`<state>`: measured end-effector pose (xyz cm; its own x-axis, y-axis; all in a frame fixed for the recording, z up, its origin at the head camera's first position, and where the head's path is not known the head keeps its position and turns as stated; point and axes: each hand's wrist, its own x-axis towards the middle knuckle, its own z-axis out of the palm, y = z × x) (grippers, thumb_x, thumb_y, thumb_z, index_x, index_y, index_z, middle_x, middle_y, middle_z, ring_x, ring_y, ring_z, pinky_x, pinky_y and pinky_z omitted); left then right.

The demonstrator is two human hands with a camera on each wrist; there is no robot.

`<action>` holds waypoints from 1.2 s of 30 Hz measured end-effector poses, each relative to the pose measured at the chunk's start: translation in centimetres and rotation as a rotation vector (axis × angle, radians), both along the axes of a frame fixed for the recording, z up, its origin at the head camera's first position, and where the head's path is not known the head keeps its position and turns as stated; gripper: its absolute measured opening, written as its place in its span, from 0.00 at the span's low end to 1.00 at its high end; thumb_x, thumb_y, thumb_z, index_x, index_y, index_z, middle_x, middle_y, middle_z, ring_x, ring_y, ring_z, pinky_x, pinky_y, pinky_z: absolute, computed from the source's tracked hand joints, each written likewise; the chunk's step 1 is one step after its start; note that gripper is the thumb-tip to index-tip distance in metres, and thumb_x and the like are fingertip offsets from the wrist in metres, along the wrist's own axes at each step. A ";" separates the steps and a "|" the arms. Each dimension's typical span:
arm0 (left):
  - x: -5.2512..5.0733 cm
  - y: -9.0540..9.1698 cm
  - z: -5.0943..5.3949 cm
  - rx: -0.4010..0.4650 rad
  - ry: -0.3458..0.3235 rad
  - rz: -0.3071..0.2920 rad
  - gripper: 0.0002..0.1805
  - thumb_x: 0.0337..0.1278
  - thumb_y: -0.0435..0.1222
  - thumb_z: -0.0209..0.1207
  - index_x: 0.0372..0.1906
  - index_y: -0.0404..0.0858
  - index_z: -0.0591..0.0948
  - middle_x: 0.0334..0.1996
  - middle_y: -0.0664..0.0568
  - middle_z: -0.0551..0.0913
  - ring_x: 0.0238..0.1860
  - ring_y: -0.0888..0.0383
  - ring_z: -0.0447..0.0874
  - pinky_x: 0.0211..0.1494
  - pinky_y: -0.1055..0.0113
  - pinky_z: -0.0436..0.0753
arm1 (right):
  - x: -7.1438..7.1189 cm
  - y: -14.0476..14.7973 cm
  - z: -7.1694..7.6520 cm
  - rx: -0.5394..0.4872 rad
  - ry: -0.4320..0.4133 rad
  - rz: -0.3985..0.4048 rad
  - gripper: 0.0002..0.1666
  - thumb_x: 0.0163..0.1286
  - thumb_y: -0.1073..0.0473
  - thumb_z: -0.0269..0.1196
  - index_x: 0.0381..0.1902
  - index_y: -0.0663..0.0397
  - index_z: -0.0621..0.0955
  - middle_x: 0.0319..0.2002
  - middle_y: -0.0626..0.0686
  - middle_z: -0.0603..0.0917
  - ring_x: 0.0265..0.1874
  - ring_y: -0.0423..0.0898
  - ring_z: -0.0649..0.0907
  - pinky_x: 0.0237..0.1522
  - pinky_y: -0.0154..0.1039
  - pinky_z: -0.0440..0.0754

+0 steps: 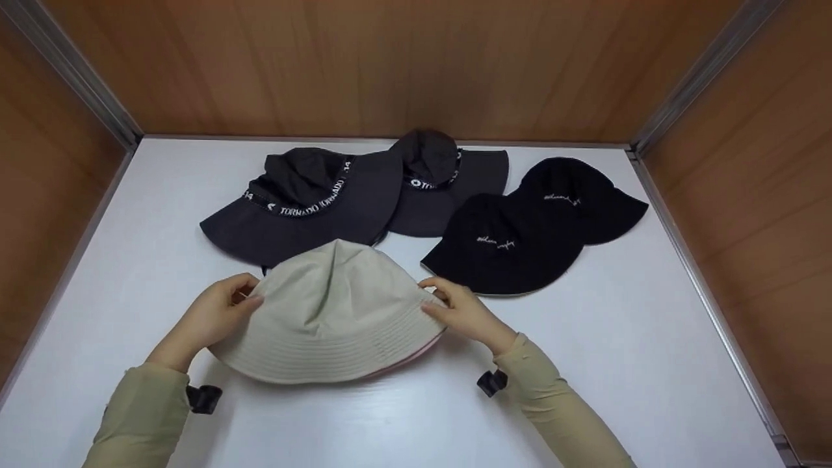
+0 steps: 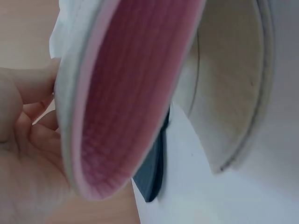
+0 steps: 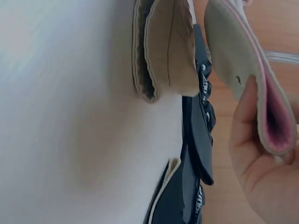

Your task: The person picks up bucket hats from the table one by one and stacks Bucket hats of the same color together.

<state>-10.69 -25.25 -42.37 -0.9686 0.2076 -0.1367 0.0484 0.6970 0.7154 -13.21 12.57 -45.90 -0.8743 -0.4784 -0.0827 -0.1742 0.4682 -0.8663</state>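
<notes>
Both hands hold a cream bucket hat (image 1: 325, 312) by opposite sides of its brim. The left hand (image 1: 211, 317) pinches the left side, thumb on the outer face; the right hand (image 1: 469, 315) pinches the right side. In the left wrist view the pink lining (image 2: 135, 88) of the hat faces the camera, with the left hand (image 2: 32, 140) at its edge. The right wrist view has the right hand (image 3: 264, 170) gripping the folded brim (image 3: 275, 126). Below the raised hat, a beige hat (image 2: 229, 79) (image 3: 173, 51) lies on the table, hidden in the head view.
Two dark grey hats (image 1: 305, 234) (image 1: 422, 208) with lettered bands lie behind the cream hat on the white table (image 1: 624, 364). Two black hats (image 1: 520, 266) (image 1: 585, 208) overlap at the right. Wooden panels (image 1: 390, 71) stand at the back and sides.
</notes>
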 end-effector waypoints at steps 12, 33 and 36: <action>0.0 -1.1 -5.8 -0.027 -0.110 0.157 0.07 0.65 0.32 0.52 0.41 0.29 0.74 0.34 0.45 0.76 0.36 0.54 0.72 0.40 0.64 0.71 | 0.0 -2.4 -3.7 0.189 -0.106 -0.084 0.16 0.66 0.62 0.60 0.51 0.60 0.76 0.28 0.51 0.78 0.23 0.41 0.73 0.26 0.32 0.72; -0.5 -2.0 -2.8 -0.073 -0.069 0.131 0.11 0.66 0.33 0.52 0.44 0.27 0.75 0.34 0.43 0.77 0.36 0.53 0.73 0.40 0.62 0.72 | 0.0 -3.2 -2.6 0.204 -0.113 -0.026 0.14 0.67 0.59 0.60 0.47 0.60 0.78 0.25 0.47 0.74 0.21 0.39 0.71 0.24 0.31 0.70; -0.8 -1.8 -4.3 -0.098 -0.086 0.148 0.11 0.65 0.33 0.52 0.41 0.26 0.75 0.31 0.44 0.76 0.33 0.52 0.72 0.36 0.62 0.71 | -0.2 -3.2 -2.8 0.210 -0.148 -0.029 0.12 0.66 0.58 0.61 0.45 0.59 0.79 0.26 0.48 0.76 0.22 0.39 0.73 0.25 0.31 0.71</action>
<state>-11.49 -27.10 -46.65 -0.9715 0.0449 -0.2328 -0.1184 0.7587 0.6406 -13.39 9.34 -48.72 -0.8584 -0.4119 -0.3057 -0.0364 0.6434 -0.7647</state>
